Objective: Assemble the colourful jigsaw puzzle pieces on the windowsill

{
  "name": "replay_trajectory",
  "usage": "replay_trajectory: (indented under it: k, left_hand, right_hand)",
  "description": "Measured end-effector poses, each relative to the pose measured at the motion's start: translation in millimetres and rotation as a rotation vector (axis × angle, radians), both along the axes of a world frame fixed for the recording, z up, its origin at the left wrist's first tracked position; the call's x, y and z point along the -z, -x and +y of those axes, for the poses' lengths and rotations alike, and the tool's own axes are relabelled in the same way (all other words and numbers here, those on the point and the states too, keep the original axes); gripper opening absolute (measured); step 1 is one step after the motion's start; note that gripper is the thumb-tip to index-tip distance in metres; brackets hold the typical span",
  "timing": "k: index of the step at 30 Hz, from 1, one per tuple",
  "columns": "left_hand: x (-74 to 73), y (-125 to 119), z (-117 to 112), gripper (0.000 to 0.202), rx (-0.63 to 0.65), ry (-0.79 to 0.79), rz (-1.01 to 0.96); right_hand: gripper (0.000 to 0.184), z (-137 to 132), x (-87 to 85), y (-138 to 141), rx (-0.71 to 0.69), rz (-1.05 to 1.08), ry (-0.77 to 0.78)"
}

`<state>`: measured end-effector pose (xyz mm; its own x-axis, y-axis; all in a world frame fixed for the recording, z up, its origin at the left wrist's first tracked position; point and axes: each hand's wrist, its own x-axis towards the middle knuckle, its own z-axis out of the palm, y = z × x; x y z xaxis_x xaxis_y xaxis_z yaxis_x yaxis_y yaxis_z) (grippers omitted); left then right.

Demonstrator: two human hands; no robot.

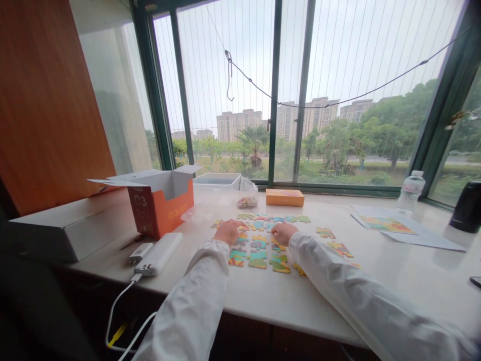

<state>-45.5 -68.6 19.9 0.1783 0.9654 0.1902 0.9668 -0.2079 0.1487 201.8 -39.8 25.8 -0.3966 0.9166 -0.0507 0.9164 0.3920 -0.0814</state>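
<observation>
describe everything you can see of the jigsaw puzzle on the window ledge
The jigsaw puzzle consists of flat interlocking pieces, printed in teal, yellow, orange and red, with a material too small to tell. They lie loosely spread in rough rows on the pale window ledge, some seemingly joined, others apart, with several further right. The left hand and right hand rest palm down over the middle pieces, hiding some.

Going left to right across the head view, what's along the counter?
White box, orange box, left hand, right hand, water bottle, black container.
</observation>
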Motion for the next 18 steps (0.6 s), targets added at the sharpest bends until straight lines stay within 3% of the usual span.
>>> replay_trajectory:
  k: [8, 18]
  left_hand:
    - [5.1, 1.7, 5.8, 0.055, 0.012, -0.008, -0.007]
    - [12.0, -7.3, 9.3, 0.045, 0.234, 0.001, 0.040]
  right_hand:
    - [0.033, 4.0, 1.8, -1.0, 0.003, 0.004, -0.025]
    - [0.035, 1.0, 2.0, -5.7, -0.024, 0.075, -0.083]
